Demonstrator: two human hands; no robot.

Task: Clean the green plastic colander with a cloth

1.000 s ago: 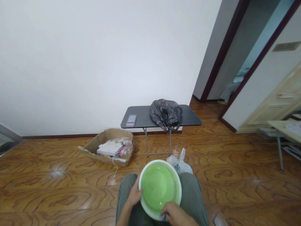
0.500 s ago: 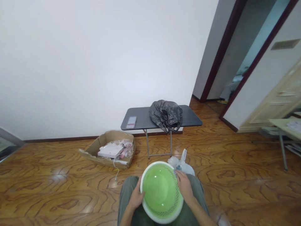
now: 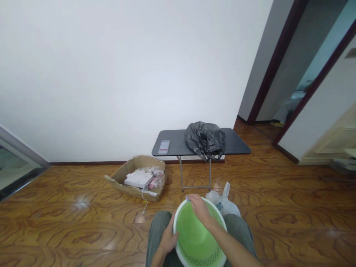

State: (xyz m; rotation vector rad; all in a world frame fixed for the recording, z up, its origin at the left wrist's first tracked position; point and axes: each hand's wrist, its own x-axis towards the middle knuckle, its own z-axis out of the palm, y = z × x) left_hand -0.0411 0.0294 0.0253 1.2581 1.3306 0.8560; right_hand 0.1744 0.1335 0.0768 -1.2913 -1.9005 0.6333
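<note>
A round green plastic basin (image 3: 194, 231) with a white rim and a perforated green side rests on my lap, tilted so that I look into it. My left hand (image 3: 169, 237) grips its left rim, with the thumb inside the edge. My right hand (image 3: 199, 208) reaches across the bowl to the far rim. Its fingers press a small pale cloth (image 3: 188, 197) against that rim; most of the cloth is hidden under them.
Ahead, a black folding table (image 3: 175, 134) carries a crumpled black plastic bag (image 3: 205, 139) and a small blurred packet (image 3: 164, 146). On the wooden floor are a cardboard box (image 3: 125, 187) of odds and ends and a white plastic bag (image 3: 228, 205). A doorway opens at right.
My right hand has moved with the cloth from the basin's right rim to its far left rim. My left hand keeps its grip. The view has turned slightly left.
</note>
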